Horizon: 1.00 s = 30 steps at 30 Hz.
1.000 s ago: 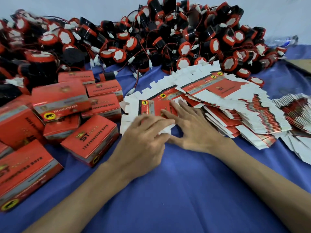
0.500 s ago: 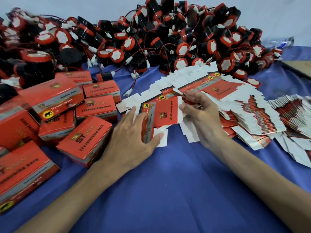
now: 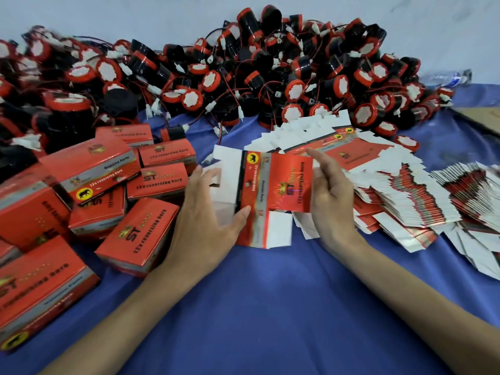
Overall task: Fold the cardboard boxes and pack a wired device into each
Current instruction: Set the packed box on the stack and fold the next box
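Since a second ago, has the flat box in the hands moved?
Yes. The flat box came off the stack of blanks, toward the person; left hand and right hand now hold it above the blue cloth.

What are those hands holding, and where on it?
One flat, unfolded cardboard box. The left hand pinches its left part, thumb on the printed red face; the right hand grips its right edge.

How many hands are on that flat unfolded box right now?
2. The left hand grips the flat box at its left side; the right hand holds its right edge.
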Motion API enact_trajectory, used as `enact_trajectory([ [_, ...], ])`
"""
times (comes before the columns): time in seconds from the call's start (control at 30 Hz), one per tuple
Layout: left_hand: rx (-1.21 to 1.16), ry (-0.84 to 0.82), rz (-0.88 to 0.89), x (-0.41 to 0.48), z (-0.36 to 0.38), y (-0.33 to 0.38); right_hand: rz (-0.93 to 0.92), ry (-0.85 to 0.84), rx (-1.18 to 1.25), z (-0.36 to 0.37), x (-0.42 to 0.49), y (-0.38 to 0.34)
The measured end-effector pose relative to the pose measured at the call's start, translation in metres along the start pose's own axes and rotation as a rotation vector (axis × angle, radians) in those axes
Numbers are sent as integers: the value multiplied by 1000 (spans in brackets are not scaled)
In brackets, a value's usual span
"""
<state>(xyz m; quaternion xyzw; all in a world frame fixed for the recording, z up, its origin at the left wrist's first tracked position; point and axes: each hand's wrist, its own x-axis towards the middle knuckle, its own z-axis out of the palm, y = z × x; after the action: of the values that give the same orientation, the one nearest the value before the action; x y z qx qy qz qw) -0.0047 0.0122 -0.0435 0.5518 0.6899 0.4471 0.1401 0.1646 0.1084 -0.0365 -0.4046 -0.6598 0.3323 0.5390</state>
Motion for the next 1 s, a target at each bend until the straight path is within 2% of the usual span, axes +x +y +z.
enact_trajectory([
  [0.1,-290,-54,-74,0,-3,3,-49,38,7,-1,-2,3],
  [0.2,-448,-123,-27,0,-8,4,-21,-89,-48,3,-6,5],
  [0.3,-611,-87,0,-1,-10,1,28,-244,-102,4,-5,6],
  [0.37,-740,-87,-26,-2,-11,-3,64,-285,-79,5,-5,6],
  [0.47,-946,-204,-102,-2,-14,-7,61,-287,-79,5,-6,5],
  [0.57,-962,-284,-96,-1,-15,-9,93,-294,-68,5,-7,5],
  [0.8,-728,-335,95,-2,-15,1,136,-412,-52,6,-6,4],
  [0.93,-872,-381,-72,0,-18,-3,54,-371,-114,9,-12,3],
  [1.0,-894,-397,-58,-1,-19,-4,28,-336,-148,9,-12,4],
])
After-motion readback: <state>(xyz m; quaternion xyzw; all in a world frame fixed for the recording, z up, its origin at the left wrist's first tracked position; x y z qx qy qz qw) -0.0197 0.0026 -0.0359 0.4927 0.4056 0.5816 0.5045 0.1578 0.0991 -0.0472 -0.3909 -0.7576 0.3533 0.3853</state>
